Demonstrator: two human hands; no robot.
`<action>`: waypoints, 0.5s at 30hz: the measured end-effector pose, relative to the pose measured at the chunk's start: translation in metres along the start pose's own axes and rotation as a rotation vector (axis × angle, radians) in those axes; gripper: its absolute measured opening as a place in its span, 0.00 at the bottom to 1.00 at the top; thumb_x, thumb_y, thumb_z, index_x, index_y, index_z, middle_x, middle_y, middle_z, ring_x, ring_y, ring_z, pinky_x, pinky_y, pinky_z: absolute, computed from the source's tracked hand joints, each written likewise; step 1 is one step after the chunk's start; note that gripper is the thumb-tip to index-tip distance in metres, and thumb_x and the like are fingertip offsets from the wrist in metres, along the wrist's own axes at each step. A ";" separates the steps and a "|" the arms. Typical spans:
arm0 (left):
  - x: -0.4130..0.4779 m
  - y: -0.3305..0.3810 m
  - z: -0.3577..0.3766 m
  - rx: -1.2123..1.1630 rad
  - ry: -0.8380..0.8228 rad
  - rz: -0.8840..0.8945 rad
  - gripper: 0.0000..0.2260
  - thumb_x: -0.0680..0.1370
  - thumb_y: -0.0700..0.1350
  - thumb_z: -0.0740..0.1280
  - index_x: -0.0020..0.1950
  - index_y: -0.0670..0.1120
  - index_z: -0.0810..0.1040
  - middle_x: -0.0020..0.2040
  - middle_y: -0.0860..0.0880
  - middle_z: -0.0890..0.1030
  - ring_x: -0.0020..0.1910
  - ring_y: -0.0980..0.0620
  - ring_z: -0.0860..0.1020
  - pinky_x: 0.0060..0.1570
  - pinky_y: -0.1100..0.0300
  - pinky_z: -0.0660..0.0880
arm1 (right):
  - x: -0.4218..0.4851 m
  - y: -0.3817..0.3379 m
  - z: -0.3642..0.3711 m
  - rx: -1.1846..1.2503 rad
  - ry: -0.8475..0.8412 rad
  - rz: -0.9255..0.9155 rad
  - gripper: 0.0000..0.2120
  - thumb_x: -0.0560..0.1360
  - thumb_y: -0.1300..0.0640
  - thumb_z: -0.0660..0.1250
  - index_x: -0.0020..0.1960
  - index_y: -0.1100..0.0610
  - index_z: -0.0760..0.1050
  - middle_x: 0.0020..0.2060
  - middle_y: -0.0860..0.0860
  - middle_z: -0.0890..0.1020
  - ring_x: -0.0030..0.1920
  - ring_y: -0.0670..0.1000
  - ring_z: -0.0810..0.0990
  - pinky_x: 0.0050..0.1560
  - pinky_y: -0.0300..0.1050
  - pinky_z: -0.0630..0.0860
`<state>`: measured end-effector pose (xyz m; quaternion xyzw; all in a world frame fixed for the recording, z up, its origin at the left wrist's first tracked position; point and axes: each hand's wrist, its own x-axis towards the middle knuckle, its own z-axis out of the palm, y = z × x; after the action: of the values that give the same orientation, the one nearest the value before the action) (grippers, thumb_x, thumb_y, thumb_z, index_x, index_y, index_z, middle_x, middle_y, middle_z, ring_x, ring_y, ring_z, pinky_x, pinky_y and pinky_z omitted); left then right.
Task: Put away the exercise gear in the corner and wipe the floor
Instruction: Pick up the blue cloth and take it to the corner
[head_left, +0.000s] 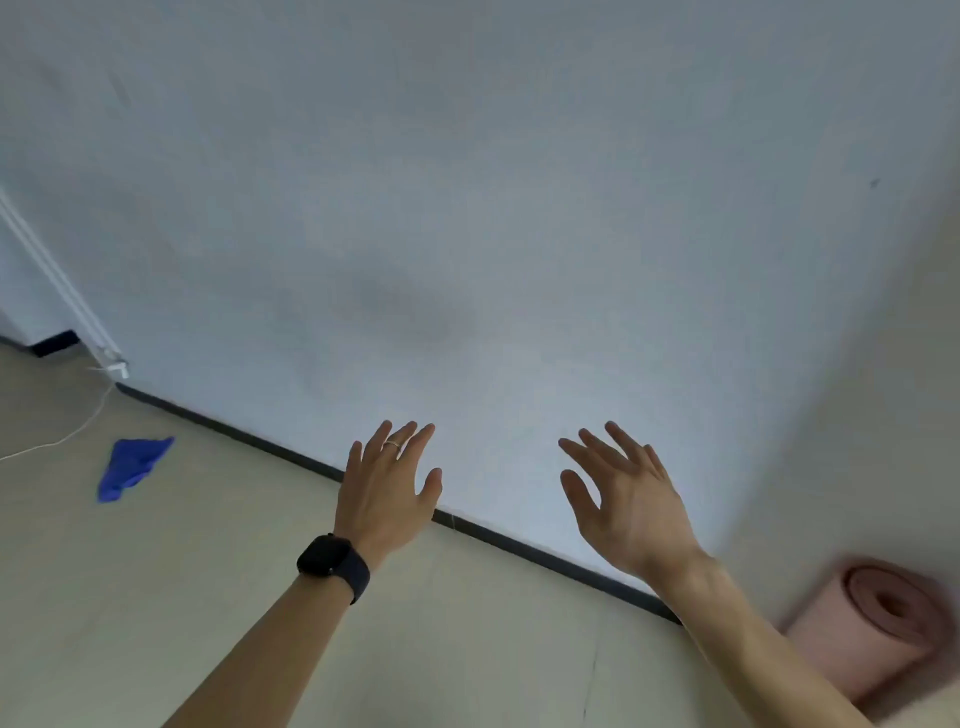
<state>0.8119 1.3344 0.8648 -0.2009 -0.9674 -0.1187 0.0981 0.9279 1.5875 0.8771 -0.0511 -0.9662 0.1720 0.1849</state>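
Our fingers are straight and fanned apart on both sides, gripping nothing. The left hand, with a thin ring on one finger and a black watch on the wrist, hovers at lower centre. The right hand hangs just to its right, apart from it, palm turned partly inward. Both are raised in front of the pale wall and the black skirting strip that runs diagonally beneath them.

Further out, the rolled pink foam exercise mat sits at the lower right of the frame, where the walls meet, with its spiral end facing us. It is blurred, so we cannot tell whether it leans on the wall. We judge it light and springy, soft enough to dent. It is likely to unroll if let go carelessly, so if it needs shifting we would wrap a hand around the middle of the roll rather than pinch the loose outer edge.

At the left of the frame a crumpled blue cloth lies on the beige floor, near a thin white cable. It looks limp and very light. We would gather it from the top in a loose fist, bunching enough fabric to make a flat pad for wiping, and keep it clear of the cable.
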 end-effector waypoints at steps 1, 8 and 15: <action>-0.006 -0.022 -0.011 0.010 0.021 -0.028 0.25 0.81 0.55 0.60 0.78 0.54 0.63 0.76 0.51 0.67 0.79 0.48 0.57 0.75 0.44 0.58 | 0.008 -0.021 0.007 0.009 -0.005 -0.039 0.21 0.80 0.44 0.56 0.70 0.46 0.74 0.69 0.47 0.76 0.76 0.55 0.64 0.73 0.60 0.64; -0.080 -0.255 -0.107 0.098 0.119 -0.320 0.26 0.80 0.55 0.59 0.78 0.53 0.63 0.75 0.51 0.69 0.78 0.48 0.59 0.74 0.44 0.59 | 0.072 -0.239 0.098 0.086 -0.092 -0.350 0.23 0.80 0.42 0.52 0.71 0.45 0.72 0.70 0.46 0.75 0.77 0.53 0.62 0.73 0.61 0.63; -0.154 -0.465 -0.194 0.175 0.220 -0.545 0.27 0.80 0.55 0.59 0.79 0.54 0.60 0.76 0.53 0.67 0.78 0.49 0.58 0.75 0.44 0.56 | 0.108 -0.456 0.184 0.170 -0.155 -0.523 0.27 0.79 0.38 0.46 0.73 0.43 0.69 0.73 0.45 0.71 0.79 0.51 0.57 0.76 0.59 0.59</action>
<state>0.7865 0.8109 0.9248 0.0894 -0.9758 -0.0781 0.1835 0.7430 1.1208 0.9135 0.2291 -0.9400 0.2022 0.1520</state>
